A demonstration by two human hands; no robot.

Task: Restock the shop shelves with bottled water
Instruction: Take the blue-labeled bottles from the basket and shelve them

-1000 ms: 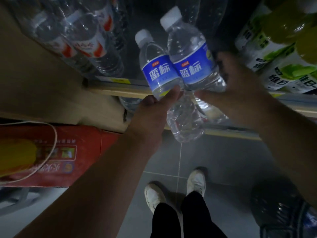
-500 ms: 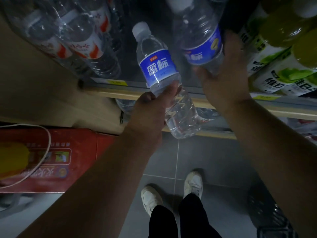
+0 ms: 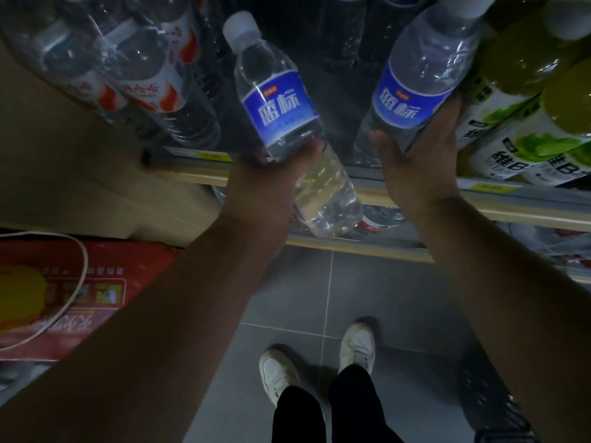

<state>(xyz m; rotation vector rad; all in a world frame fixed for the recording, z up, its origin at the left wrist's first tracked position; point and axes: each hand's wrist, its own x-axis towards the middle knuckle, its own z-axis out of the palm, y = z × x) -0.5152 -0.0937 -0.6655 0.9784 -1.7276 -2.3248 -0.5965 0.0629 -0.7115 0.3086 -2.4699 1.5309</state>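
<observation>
My left hand [image 3: 271, 180] grips a clear water bottle with a blue label [image 3: 278, 113] around its middle, cap pointing up and away, held in front of the shelf edge [image 3: 192, 172]. My right hand [image 3: 419, 161] holds a second blue-label water bottle [image 3: 415, 87] by its lower half; this one leans into the dark gap of the shelf, its base near the shelf front, beside the green drinks.
Red-and-white-label water bottles [image 3: 150, 91] fill the shelf's left side and green-yellow drink bottles [image 3: 524, 123] its right. A lower shelf [image 3: 383, 247] holds more bottles. A red carton [image 3: 80, 292] lies on the left. Grey floor tiles and my white shoes [image 3: 355, 346] are below.
My right hand has carried its bottle up and right into the shelf gap, away from the left one. My left hand has raised its bottle slightly towards the shelf.
</observation>
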